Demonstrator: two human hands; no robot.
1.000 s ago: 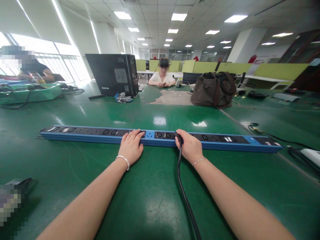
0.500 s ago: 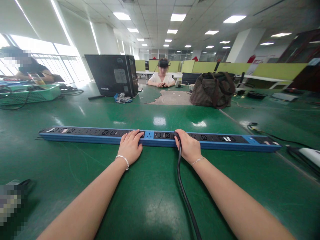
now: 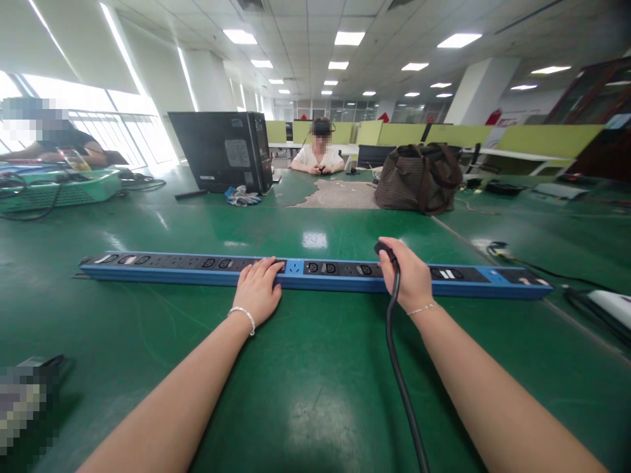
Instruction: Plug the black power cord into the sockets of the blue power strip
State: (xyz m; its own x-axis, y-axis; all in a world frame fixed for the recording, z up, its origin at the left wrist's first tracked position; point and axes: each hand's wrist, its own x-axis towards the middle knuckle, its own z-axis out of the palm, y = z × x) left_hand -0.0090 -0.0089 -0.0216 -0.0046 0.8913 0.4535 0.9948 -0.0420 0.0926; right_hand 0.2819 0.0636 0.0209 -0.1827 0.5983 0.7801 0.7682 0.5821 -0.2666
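Note:
A long blue power strip with black sockets along its top lies across the green table. My left hand is laid over it left of the middle, fingers on the top face and thumb by the front side, gripping it. My right hand is closed around a black plug, which it holds above the right half of the strip, apart from the sockets. The plug's pin end is not visible. From it a thick black cable runs down toward the bottom of the view.
Behind the strip stand a black computer case, gloves and a brown bag. A green basket with cables is at left. One person sits across the table, another at far left. Cables lie at right.
My right hand has lifted the plug off the strip and moved it up and to the right, the cable trailing along. My left hand stays on the strip.

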